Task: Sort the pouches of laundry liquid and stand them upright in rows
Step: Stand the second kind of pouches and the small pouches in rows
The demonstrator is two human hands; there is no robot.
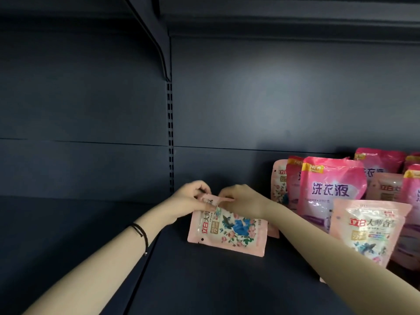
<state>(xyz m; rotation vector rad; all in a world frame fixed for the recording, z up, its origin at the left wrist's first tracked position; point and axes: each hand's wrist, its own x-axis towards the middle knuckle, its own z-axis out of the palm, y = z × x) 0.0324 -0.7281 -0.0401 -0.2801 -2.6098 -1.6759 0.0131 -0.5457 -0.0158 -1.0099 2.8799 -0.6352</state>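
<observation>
Pinching floral pouch (227, 228) by its top edge with left grip (193, 198) and right grip (243, 201), to steady it upright on shelf (204, 283).

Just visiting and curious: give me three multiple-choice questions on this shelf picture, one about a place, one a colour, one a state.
1. Where does the floral pouch in the hands stand, relative to the other pouches?
A. right of them
B. left of them
C. on top of them

2. What colour is the band on the left wrist?
A. white
B. red
C. black

3. What are the left hand and right hand doing?
A. both pinch the pouch's upper edge
B. both hang idle
C. both rest palm up

Answers:
1 B, the group stands to its right.
2 C, a black cord circles the wrist.
3 A, fingers of both curl at its top edge.
</observation>
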